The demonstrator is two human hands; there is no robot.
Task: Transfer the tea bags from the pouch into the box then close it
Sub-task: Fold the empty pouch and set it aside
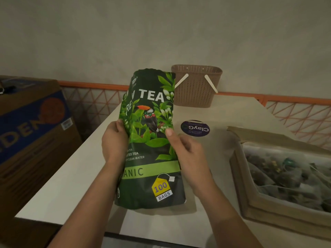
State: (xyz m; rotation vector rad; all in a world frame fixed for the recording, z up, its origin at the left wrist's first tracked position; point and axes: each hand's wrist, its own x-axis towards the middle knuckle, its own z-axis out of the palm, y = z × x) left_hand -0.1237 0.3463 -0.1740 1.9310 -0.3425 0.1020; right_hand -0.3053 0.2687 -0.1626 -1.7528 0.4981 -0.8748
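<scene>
Pouch (pixel 152 140) of green tea stands upright on the worktop (pixel 71 176) between my hands, its top open. My left hand (pixel 113 142) curls its grip round the left edge, and my right hand (pixel 186 151) pinches the right edge under the thumb. Just to my right sits the box (pixel 279 178), open and holding tea bags (pixel 286 176), with a brown basket (pixel 197 86) behind the pouch

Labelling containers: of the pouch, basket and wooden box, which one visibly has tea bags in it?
The wooden box at the right: loose tea bags show inside it. The pouch, held by both hands, hides its contents; the basket's inside isn't visible.
</scene>
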